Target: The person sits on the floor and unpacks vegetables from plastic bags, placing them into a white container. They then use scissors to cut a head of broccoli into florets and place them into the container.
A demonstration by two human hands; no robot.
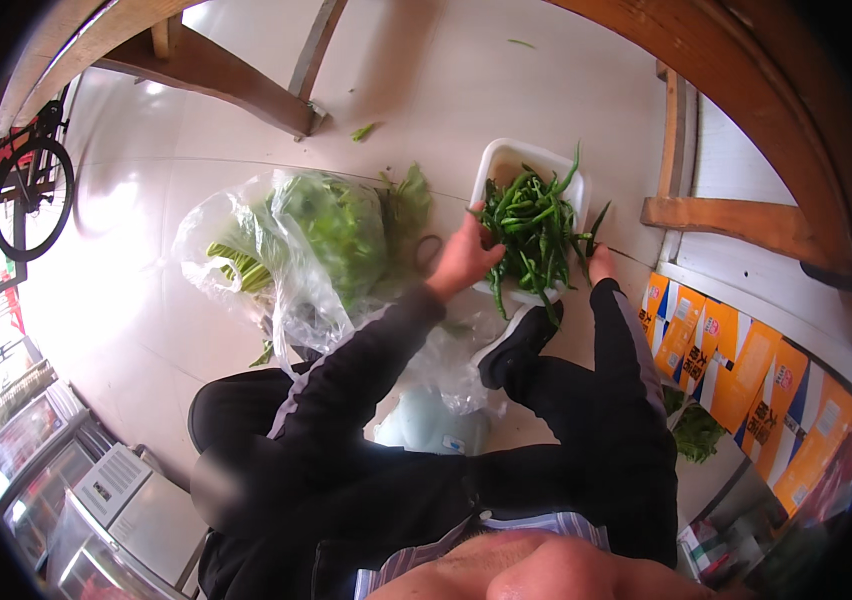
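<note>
A white plastic basket [483, 178] on the tiled floor is heaped with long green chili peppers [527, 217], some hanging over its near rim. At the basket's left side is my left hand [463, 255], thumb and fingers spread against the heap; whether it grips a pepper is hidden. Just off the right rim, my right hand [602, 264] has its fingers closed on a green chili pepper [598, 220] that points upward. To the left of the basket lies a clear plastic bag [276, 225] with leafy green vegetables [336, 225] and cut stalks [242, 266].
A dark ring-shaped object [427, 251] lies beside my left hand. Wooden legs [310, 60] and a wooden crossbar [726, 219] stand around the floor. Orange cartons [733, 360] line the right. A pale blue stool [426, 424] is under me; my black shoe [520, 341] is near the basket.
</note>
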